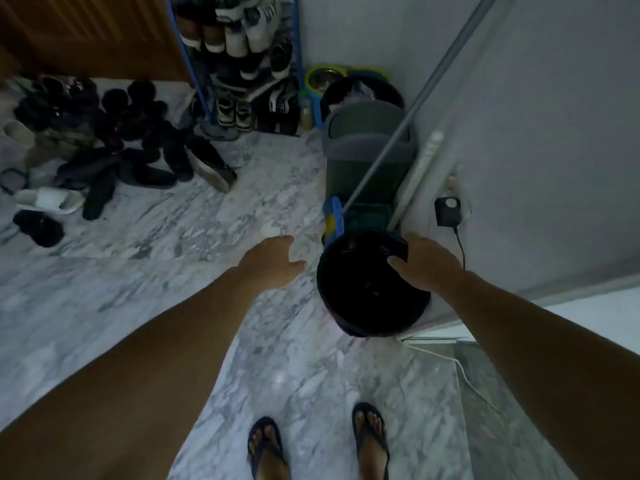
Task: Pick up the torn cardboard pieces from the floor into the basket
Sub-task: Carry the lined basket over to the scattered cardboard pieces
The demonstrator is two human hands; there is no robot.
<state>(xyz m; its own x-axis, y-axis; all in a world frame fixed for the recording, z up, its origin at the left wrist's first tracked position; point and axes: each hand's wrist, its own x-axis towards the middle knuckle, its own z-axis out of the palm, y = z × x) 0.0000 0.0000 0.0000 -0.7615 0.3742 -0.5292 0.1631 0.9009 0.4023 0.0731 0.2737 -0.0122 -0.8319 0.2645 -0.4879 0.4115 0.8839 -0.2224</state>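
R hand (424, 263) grips basket (349, 306) rim; L hand (273, 259) beside.

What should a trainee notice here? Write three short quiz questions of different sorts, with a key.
1. True or false: the left hand grips the basket.
2. The loose shoes on the floor lie to the person's: A) left B) right C) directly between the feet.
3. Fill in: the right hand holds the basket by its ____.
Key: 1 false; 2 A; 3 rim.
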